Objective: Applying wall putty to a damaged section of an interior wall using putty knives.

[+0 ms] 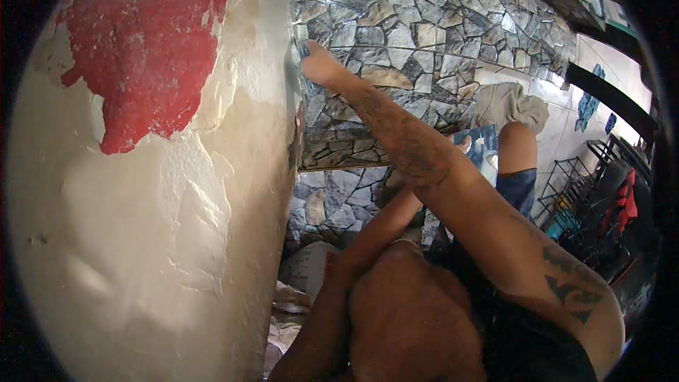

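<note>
My tattooed right arm reaches across to the corner where a painted wall [177, 219] meets a stone-patterned surface [396, 21]. There my right hand [322, 66] is closed, its fingers at the wall's edge. A narrow, greyish thing shows at its fingertips, too small to name. My left arm passes beneath the right one. My left hand [464, 144] is mostly hidden; its thumb lies on a flat blue-and-white smeared panel [484, 150], which it grips beside a bent knee [520, 143].
Paint has peeled from the wall, baring a red patch [155, 49]. A beige cloth [509, 105] lies behind the knee. To the right are a black wire rack [571, 184], a red-and-black cloth [624, 198] and a blue cloth [587, 105]. A pale bag [308, 265] sits low by the wall.
</note>
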`<state>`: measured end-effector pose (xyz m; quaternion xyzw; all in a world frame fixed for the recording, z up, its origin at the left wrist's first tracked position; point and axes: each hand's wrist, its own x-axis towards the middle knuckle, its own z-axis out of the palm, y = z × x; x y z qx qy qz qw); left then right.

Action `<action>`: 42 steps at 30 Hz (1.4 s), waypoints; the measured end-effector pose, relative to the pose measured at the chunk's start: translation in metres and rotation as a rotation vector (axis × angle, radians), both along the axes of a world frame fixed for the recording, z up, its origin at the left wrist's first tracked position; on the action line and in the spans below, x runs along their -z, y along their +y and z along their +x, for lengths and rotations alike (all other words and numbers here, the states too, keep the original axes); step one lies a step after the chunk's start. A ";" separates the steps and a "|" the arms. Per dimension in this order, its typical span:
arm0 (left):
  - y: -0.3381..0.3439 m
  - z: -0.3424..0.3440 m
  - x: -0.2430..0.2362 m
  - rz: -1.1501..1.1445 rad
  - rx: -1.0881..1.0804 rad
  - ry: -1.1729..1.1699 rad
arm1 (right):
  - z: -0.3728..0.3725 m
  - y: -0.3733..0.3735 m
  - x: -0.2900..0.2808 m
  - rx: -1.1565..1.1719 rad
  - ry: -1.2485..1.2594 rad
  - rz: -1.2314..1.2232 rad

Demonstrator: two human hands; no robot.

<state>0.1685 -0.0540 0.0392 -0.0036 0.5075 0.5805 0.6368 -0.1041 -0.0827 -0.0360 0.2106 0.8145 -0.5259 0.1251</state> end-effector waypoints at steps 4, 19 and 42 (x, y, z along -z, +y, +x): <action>0.002 0.004 0.006 0.007 0.030 -0.181 | 0.009 0.006 -0.033 0.236 -0.159 -0.178; 0.012 -0.035 -0.041 0.018 -0.063 -0.479 | 0.013 0.000 -0.073 0.337 -0.081 -0.231; 0.013 -0.034 -0.057 -0.039 -0.235 -0.519 | 0.033 -0.006 -0.157 0.390 0.126 -0.266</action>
